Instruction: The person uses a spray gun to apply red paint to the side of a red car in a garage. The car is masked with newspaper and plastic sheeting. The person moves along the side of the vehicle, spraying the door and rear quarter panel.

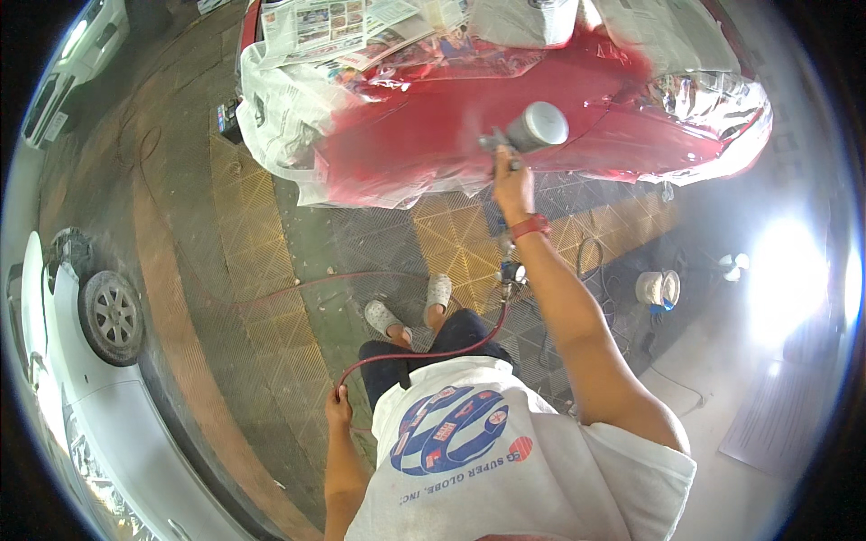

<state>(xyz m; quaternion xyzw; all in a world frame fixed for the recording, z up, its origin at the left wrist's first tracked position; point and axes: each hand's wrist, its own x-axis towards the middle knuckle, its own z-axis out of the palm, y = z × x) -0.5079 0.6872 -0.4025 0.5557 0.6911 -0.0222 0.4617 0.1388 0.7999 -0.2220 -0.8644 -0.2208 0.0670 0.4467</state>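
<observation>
Right arm stretched far; right hand (512, 189) has fingers wrapped round spray gun (530, 131), which is held up at red car panel (406, 140). Left forearm low, near left; left hand (338, 410) fingers curled round red hose (424, 354).

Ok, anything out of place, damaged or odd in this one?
The pale car at lower left looks odd: dark parts show uncovered beyond its wheel, as though a panel were off, though the fisheye rim leaves this uncertain.

Red car panel (406, 149) at twelve o'clock; grey-white spray-gun cup (544, 124); dark-red hose (433, 354); silver-white car (126, 424) at eight; yellow-and-grey gridded floor (456, 234).
</observation>
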